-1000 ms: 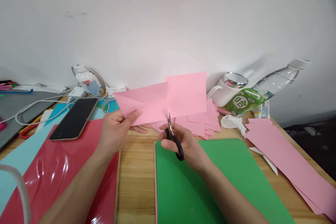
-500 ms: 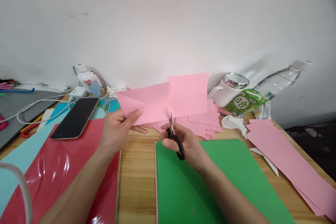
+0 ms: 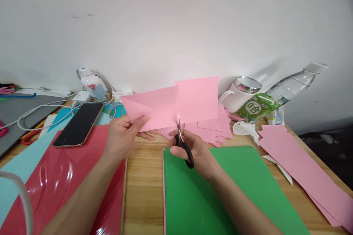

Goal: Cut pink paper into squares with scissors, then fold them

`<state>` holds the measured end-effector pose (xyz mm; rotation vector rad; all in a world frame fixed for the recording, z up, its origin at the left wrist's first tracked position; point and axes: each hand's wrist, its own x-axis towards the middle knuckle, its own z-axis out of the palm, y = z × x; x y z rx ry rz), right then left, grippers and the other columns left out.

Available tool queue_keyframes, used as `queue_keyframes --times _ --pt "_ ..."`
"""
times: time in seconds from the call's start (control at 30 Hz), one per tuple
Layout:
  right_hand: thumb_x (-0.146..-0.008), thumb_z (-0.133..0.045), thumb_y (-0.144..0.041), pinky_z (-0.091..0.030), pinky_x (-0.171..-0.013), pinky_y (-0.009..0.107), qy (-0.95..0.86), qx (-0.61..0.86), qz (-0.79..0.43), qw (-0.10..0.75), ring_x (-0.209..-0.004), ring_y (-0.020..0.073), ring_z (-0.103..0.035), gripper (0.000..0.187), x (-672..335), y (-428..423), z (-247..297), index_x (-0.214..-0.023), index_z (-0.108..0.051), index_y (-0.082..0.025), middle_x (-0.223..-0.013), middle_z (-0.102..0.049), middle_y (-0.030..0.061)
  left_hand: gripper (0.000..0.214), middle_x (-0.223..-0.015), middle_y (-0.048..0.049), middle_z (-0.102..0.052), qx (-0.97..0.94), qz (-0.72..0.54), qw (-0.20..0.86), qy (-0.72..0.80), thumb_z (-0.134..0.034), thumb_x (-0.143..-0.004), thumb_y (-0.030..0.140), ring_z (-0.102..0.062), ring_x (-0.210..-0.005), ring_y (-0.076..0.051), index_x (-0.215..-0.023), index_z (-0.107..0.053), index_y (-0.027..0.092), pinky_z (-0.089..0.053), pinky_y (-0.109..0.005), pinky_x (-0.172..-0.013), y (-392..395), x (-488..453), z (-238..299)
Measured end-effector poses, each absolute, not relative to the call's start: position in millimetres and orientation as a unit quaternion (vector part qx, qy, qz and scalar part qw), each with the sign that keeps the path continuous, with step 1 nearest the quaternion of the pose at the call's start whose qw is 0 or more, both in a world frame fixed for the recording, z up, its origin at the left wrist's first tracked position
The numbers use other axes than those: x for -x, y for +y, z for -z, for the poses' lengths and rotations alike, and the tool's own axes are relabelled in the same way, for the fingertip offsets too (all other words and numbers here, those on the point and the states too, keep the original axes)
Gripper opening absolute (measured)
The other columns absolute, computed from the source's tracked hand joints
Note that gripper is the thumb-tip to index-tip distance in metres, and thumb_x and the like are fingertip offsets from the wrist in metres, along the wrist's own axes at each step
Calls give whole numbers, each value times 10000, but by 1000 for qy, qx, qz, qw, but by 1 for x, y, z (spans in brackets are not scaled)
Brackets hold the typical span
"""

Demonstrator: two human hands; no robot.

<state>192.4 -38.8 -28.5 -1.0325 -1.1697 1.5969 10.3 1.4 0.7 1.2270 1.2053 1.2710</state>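
My left hand (image 3: pixel 128 132) pinches the left end of a pink paper strip (image 3: pixel 157 106), thumb in front and fingers behind. The strip is held up above the desk, and its right part stands at an angle to the left part along a line near the middle. My right hand (image 3: pixel 193 150) grips black-handled scissors (image 3: pixel 188 154) by the loops. The blade tips point up and meet the strip's lower edge at that line. Behind and below lie several cut pink paper pieces (image 3: pixel 213 128) in a loose pile. A green paper stack (image 3: pixel 234 187) lies under my right forearm.
At left, a phone (image 3: pixel 79 125) rests on red wrapped paper (image 3: pixel 68 180), near a white bottle (image 3: pixel 95 86) and charging cables. On the right are a white mug (image 3: pixel 237 97), a green packet (image 3: pixel 255 108), a leaning clear bottle (image 3: pixel 293 84), crumpled tissue (image 3: pixel 245 128) and long pink strips (image 3: pixel 300 169).
Almost nothing differs. The strip and the scissors have shifted very slightly, and both hands keep their places.
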Motion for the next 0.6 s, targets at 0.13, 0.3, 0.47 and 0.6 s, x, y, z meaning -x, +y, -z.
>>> queue_keyframes --times 0.13,0.3,0.47,0.6 --pt "-609 -764 -405 -423 -650 280 -473 408 -643 444 -680 125 -528 425 -192 -39 29 -906 -535 -206 -758 -581 -3 210 -627 -43 -666 -502 -526 482 489 -716 -666 350 -692 -583 -261 -711 -665 151 -571 -312 -447 2 -11 0" --pt "-611 -762 -400 -420 -654 278 -472 412 -643 441 -692 126 -530 424 -192 -39 30 -913 -539 -202 -769 -583 -1 170 -604 -33 -662 -517 -525 475 481 -698 -693 323 -691 -572 -256 -717 -665 158 -573 -305 -443 2 -10 1" --pt "-611 -765 -389 -417 -647 272 -469 411 -645 442 -679 120 -522 417 -192 -39 29 -903 -537 -197 -760 -585 -3 164 -611 -38 -673 -514 -522 479 483 -699 -698 321 -689 -561 -249 -717 -667 161 -572 -300 -444 1 -10 1" --pt "-608 -762 -403 -409 -638 269 -472 418 -639 441 -677 123 -516 416 -192 -38 30 -897 -541 -200 -743 -577 -7 181 -630 -42 -682 -509 -517 489 484 -697 -696 344 -691 -577 -254 -725 -670 168 -573 -315 -454 1 -10 1"
